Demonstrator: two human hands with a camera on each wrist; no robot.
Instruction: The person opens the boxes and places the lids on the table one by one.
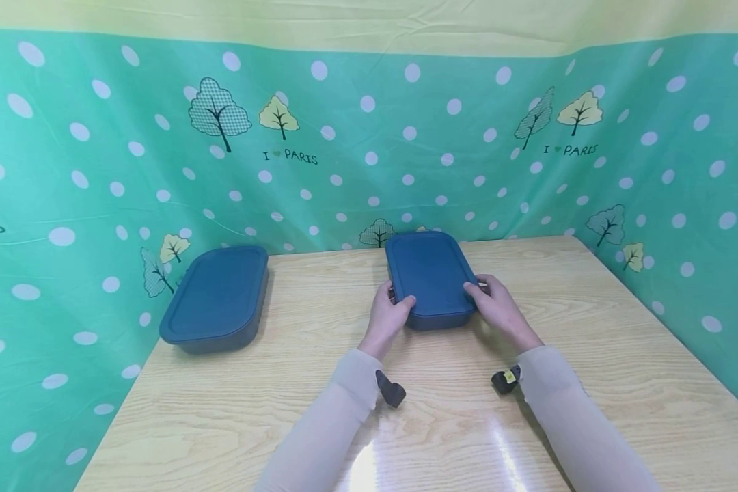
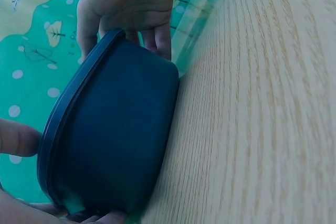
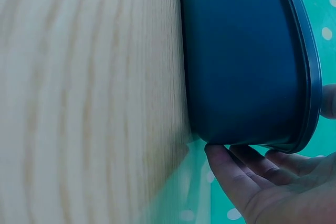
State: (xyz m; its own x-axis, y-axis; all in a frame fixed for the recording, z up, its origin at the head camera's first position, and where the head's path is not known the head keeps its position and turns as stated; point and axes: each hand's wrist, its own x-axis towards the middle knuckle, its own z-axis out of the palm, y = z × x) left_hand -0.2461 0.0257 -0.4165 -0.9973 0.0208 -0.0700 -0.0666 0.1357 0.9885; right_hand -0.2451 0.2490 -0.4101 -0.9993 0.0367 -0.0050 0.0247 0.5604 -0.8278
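A dark blue lidded food container is at the back middle of the table, its lid on. My left hand grips its near left side, thumb over the lid's edge and fingers against the side wall. On the opposite side my right hand holds it the same way, thumb on the lid rim. The container shows its end wall in the left wrist view, its base right at the tabletop. In the right wrist view my right fingers press the side wall below the rim.
A second blue lidded container sits at the table's left edge. Behind the wooden table hangs a green dotted cloth with printed trees, which also runs along both sides. Small black cameras are strapped at the wrists.
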